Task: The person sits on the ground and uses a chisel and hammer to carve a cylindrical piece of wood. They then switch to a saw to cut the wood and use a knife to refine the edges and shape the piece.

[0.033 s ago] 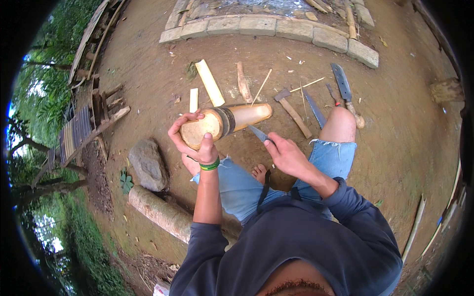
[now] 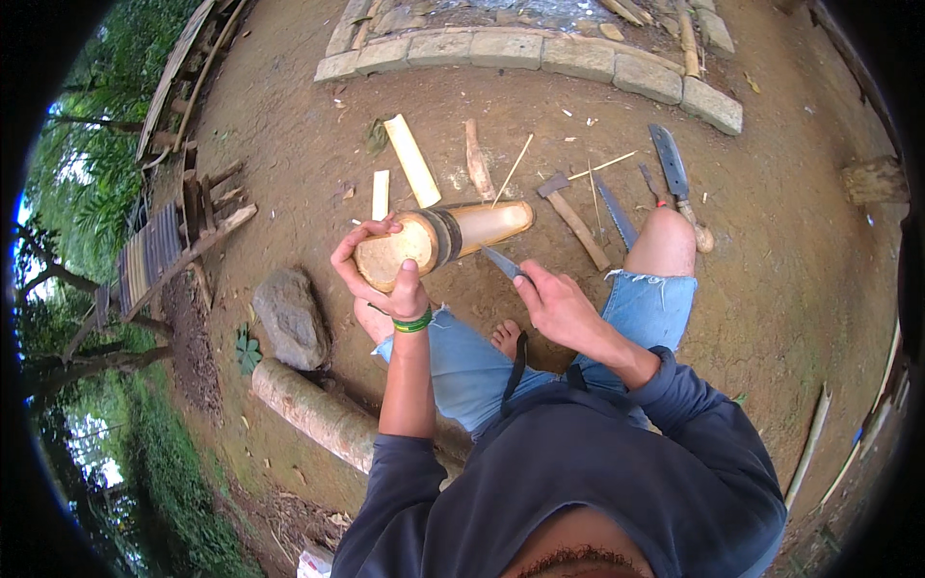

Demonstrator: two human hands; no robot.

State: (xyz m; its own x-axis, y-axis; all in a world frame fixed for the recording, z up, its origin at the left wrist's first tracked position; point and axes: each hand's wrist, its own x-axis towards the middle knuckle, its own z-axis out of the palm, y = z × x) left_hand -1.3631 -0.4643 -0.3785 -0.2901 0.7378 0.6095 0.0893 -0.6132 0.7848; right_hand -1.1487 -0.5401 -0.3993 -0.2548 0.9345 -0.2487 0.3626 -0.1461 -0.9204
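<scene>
My left hand (image 2: 381,270) is wrapped round the thick end of a bamboo piece (image 2: 397,249), fingers on its far side and thumb on its pale round face. Dark bands (image 2: 443,238) circle the bamboo's middle. Beyond them it is cut away lengthwise into a pale, hollow trough that tapers to the right. In my right hand (image 2: 559,303) a knife (image 2: 501,262) is held by its handle, fingers closed. Its grey blade points up and left, close beneath the trough's near edge; whether they touch I cannot tell.
On the dirt lie split bamboo strips (image 2: 411,162), a short wooden stick (image 2: 477,159), a hatchet (image 2: 576,223), a saw blade (image 2: 617,212) and a machete (image 2: 669,164). A rock (image 2: 291,318) and log (image 2: 313,409) are at left. Stone blocks (image 2: 578,56) form a border ahead.
</scene>
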